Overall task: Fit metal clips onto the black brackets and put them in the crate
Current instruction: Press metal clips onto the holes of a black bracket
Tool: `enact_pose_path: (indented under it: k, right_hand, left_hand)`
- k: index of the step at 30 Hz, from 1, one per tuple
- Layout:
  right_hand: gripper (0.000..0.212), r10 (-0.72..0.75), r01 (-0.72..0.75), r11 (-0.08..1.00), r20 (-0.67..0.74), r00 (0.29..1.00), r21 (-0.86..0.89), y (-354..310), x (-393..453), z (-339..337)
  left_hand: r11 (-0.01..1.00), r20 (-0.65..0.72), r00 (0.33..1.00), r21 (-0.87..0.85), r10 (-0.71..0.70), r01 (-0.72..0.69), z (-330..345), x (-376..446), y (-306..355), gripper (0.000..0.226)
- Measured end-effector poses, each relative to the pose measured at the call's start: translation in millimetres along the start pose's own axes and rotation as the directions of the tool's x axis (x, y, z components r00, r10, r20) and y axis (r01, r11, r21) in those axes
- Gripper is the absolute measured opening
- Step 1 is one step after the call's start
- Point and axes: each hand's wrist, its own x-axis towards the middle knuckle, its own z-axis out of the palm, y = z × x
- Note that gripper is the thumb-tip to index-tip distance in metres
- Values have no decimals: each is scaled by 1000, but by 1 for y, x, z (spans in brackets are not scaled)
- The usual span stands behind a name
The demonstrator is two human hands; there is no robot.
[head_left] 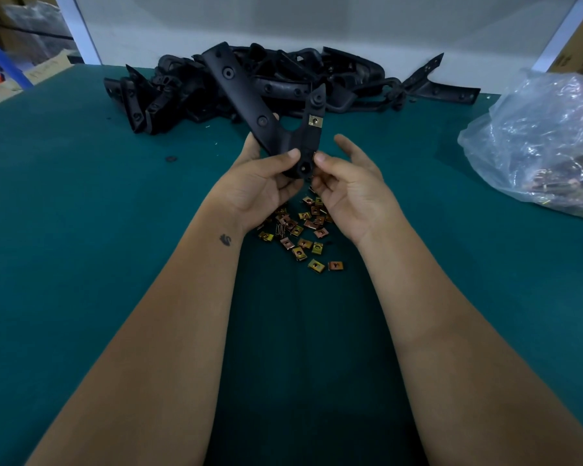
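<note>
Two bare hands hold a Y-shaped black plastic bracket (249,95) above a green table (81,230).

Head view: at centre frame the left hand (260,186) grips the bracket's lower stem, thumb curled over its front and fingers behind it. The right hand (347,186) meets the stem's lower right edge with thumb and curled fingertips; whether they pinch a clip there I cannot tell. A brass-coloured square metal clip (315,121) sits on the bracket's short right arm. Loose brass metal clips (300,230) lie scattered on the table below the hands. A pile of black brackets (317,82) lies in the upper centre against a white wall. A crumpled clear plastic bag of clips (546,146) rests at the right edge.
</note>
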Motion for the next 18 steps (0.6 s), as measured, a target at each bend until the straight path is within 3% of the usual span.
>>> enact_pose_path:
  k: [12,18]
  right_hand:
    - [54,-9,6,995,-25,1000,-96,-1,2,-3]
    - [52,-35,30,980,-22,999,-198,-2,2,-3]
  left_hand:
    - [981,5,1000,195,-3,2,4,0,-2,58]
    - [984,-13,1000,178,9,-7,1,2,-5,62]
